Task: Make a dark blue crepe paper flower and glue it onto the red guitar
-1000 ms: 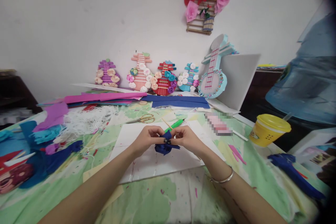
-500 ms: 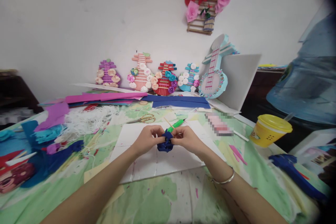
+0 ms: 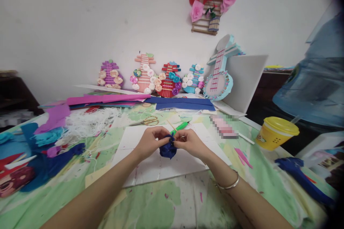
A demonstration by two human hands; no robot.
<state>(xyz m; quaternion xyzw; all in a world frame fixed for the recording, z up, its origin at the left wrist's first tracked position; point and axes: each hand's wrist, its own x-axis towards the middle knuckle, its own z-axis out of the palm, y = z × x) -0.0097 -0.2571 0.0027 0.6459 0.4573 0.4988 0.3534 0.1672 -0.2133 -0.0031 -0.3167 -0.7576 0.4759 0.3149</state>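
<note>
Between my two hands is a dark blue crepe-paper flower (image 3: 168, 150), its ruffled part hanging below the fingertips. My left hand (image 3: 152, 143) pinches it from the left with thumb and fingers. From the other side, my right hand (image 3: 190, 143) is closed on its edge. Just beyond the fingers, a thin wooden stick (image 3: 172, 125) slants up to the left; its lower end is hidden. A green-handled tool (image 3: 181, 126) lies behind the right fingers, its tip partly covered. Under the hands is a white board (image 3: 150, 173).
Gold-handled scissors (image 3: 149, 121) lie behind the board. White yarn (image 3: 92, 125) and coloured crepe paper (image 3: 55, 118) spread at left. A pixelated pink object (image 3: 224, 127) and a yellow lidded cup (image 3: 276, 133) stand at right. Decorated paper instruments (image 3: 168, 82) line the wall.
The blue flower has turned a little and sits slightly lower and further left. Its ruffled end hangs lower; the fingers have shifted slightly while still pinching it.
</note>
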